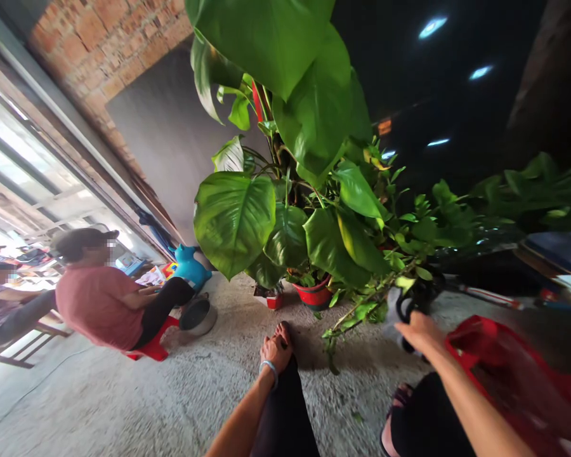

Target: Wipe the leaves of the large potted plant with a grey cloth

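My left hand (pixel 275 353), with a pale bracelet at the wrist, is closed low over my dark-trousered leg near my foot. Something dark shows at its fingers, too small to name. Out to the right, my right hand (pixel 421 331) is closed on a grey and black object (pixel 394 312) with a dark loop; its kind is unclear. Leafy stems (pixel 356 314) trail over the concrete just left of that hand. Beyond both hands stands a large broad-leaved plant (pixel 238 219). A red pot (pixel 313 294) sits among the foliage.
A red bag-like container (pixel 478 336) lies right of my right arm. At left, a person in a pink shirt (pixel 98 304) sits on a red stool (pixel 157 343) beside a grey basin (pixel 204 317) and a blue toy animal (pixel 189 266). Another person sits farther left.
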Demonstrator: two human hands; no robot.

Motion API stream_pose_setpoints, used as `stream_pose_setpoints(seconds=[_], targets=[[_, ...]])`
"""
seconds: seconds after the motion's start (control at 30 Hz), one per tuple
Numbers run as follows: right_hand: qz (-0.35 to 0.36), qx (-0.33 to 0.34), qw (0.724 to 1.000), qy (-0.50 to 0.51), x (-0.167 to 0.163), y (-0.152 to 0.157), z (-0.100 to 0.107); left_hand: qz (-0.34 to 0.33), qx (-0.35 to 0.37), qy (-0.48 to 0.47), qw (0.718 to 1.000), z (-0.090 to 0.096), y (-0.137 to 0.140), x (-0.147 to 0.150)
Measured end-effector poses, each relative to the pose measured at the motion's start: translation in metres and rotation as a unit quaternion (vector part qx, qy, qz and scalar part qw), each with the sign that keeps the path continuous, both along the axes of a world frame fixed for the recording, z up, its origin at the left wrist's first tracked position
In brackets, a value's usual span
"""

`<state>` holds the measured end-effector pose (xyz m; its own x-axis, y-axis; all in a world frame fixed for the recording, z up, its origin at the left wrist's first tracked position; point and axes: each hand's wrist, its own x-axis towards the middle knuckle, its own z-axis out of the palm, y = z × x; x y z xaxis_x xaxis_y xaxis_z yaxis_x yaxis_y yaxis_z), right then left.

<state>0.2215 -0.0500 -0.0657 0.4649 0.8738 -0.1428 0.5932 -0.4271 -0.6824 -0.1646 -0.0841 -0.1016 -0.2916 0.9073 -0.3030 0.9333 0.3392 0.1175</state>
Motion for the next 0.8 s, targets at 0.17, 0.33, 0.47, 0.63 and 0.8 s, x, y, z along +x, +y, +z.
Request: stream_pose_setpoints(seconds=[0.17,0.33,0.47,0.63,0.8], targets=[[0.11,-0.034,0.981,0.156,-0.071,-0.105,-0.045,0.001,0.001,-0.005,1.0,-0.013,0.002,-0.014],[-0.056,-0.019,0.98,0.189,0.021,-0.114,-0.022,-0.01,0.006,-0.002,1.0,-0.015,0.005,-0.018],[-0.109,-0.066,0.992,-0.02,0.08,-0.026,0.007,-0.019,-0.008,0.011,1.0,-0.014,0.003,-0.009],[-0.001,-0.079,0.996,0.032,0.017,0.011,-0.016,-0.04,0.0,0.011,0.999,-0.008,-0.004,0.002],[0.135,-0.054,0.976,0.163,-0.058,-0.081,-0.056,-0.023,0.083,-0.059,0.995,0.005,-0.013,0.016]])
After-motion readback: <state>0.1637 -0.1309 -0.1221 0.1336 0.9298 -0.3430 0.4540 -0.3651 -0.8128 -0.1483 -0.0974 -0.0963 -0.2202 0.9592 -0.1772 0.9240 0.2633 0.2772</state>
